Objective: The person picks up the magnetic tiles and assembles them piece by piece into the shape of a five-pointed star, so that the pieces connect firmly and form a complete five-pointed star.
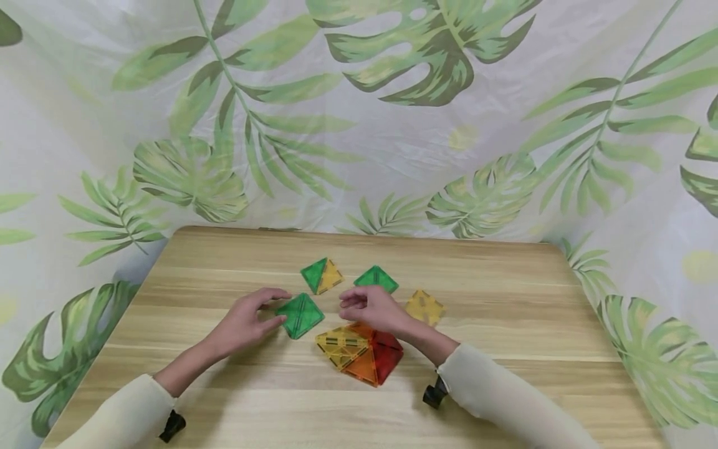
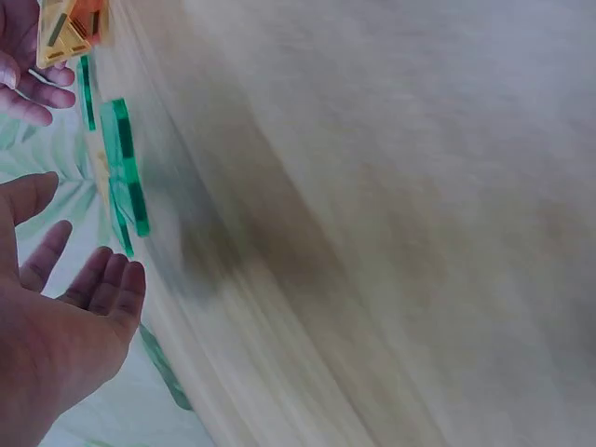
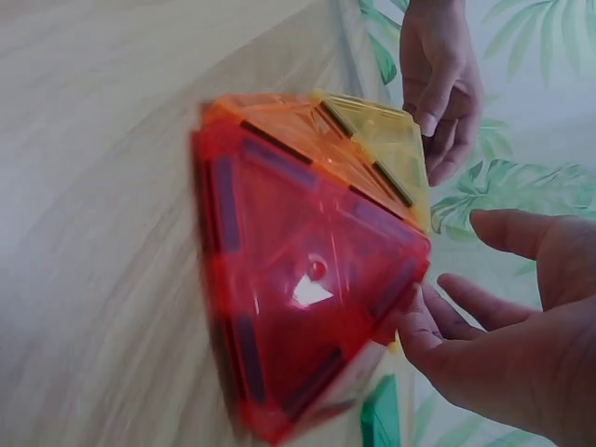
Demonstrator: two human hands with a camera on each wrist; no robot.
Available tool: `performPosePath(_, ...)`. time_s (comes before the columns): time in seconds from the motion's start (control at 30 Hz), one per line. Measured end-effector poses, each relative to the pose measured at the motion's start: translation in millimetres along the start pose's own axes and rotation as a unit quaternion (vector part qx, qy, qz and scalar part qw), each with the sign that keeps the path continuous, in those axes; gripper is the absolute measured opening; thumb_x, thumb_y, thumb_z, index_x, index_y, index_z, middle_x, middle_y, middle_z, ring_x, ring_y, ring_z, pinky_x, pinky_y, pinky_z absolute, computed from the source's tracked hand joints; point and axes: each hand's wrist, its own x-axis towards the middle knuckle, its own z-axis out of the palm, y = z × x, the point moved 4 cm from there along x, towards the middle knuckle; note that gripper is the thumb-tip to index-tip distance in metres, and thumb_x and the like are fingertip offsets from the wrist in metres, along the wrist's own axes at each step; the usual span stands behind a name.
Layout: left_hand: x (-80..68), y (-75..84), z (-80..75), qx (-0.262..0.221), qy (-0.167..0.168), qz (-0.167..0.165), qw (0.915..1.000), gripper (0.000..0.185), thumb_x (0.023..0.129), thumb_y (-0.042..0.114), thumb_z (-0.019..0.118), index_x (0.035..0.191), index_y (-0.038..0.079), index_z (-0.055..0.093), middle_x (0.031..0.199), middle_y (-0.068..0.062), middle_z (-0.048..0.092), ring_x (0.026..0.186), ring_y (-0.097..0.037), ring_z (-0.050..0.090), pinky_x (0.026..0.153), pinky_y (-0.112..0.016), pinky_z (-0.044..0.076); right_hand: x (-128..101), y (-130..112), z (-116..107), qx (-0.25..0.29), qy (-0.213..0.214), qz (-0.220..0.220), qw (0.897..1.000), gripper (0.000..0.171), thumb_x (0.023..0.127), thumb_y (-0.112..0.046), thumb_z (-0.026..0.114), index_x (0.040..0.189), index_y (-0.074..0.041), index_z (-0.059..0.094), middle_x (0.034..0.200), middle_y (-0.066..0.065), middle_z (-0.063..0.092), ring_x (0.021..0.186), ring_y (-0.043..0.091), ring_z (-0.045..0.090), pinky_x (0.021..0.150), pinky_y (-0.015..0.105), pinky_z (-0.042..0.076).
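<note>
One little pyramid (image 1: 361, 353) of red, orange and yellow tiles stands built on the table (image 1: 505, 386) under the loose, empty right hand (image 1: 373, 307), while the left hand (image 1: 247, 321) touches a flat green tile (image 1: 300, 315), with three more tiles unused.

Staged tabletop recording booth, not a lived-in room. Evidence: a low light-wood table (image 1: 505, 280) enclosed on three sides by a draped white cloth backdrop (image 1: 392, 125) printed with green leaves; magnetic toy tiles (image 1: 359, 349) on it.
</note>
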Motion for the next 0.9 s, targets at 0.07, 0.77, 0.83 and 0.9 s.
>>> performPosePath(0.07, -4.0, -4.4, -3.1, 0.002, -0.004, -0.021, 0.9998, 0.043, 0.095, 0.007, 0.078, 0.136, 0.002, 0.067, 0.138, -0.015, 0.068, 0.122, -0.039, 0.067, 0.102, -0.057, 0.055, 5, 1, 4, 0.018, 0.000, 0.018, 1.000, 0.043, 0.100, -0.014, 0.074, 0.137, 0.005, 0.065, 0.121, 0.017, 0.074, 0.109, 0.023, 0.072, 0.090, 0.032, 0.061)
performPosePath(0.77, -6.7, 7.1, 4.7, -0.019, -0.029, -0.051, 0.9981, 0.043, 0.100, 0.006, 0.071, 0.140, -0.006, 0.061, 0.138, -0.024, 0.066, 0.121, -0.040, 0.066, 0.101, -0.056, 0.056, 18, -1, 30, 0.090, 0.023, 0.061, 0.994, 0.043, 0.095, -0.006, 0.076, 0.135, 0.006, 0.066, 0.117, 0.016, 0.075, 0.099, 0.020, 0.074, 0.087, 0.034, 0.063)
performPosePath(0.83, -6.0, 7.8, 5.9, -0.024, -0.020, -0.053, 0.9981, 0.041, 0.099, 0.004, 0.071, 0.138, -0.007, 0.061, 0.136, -0.025, 0.067, 0.121, -0.039, 0.066, 0.100, -0.055, 0.056, 19, -1, 31, 0.095, 0.023, 0.061, 0.993, 0.043, 0.094, -0.006, 0.076, 0.134, 0.006, 0.066, 0.117, 0.017, 0.075, 0.099, 0.020, 0.074, 0.087, 0.034, 0.063)
performPosePath(0.9, -4.8, 8.6, 7.0, -0.032, -0.011, -0.057, 0.9978, 0.041, 0.098, 0.002, 0.071, 0.137, -0.008, 0.061, 0.135, -0.026, 0.068, 0.122, -0.039, 0.066, 0.100, -0.053, 0.057, 20, 0, 31, 0.101, 0.023, 0.064, 0.993, 0.042, 0.093, -0.005, 0.076, 0.133, 0.006, 0.067, 0.117, 0.017, 0.075, 0.098, 0.017, 0.073, 0.088, 0.035, 0.063)
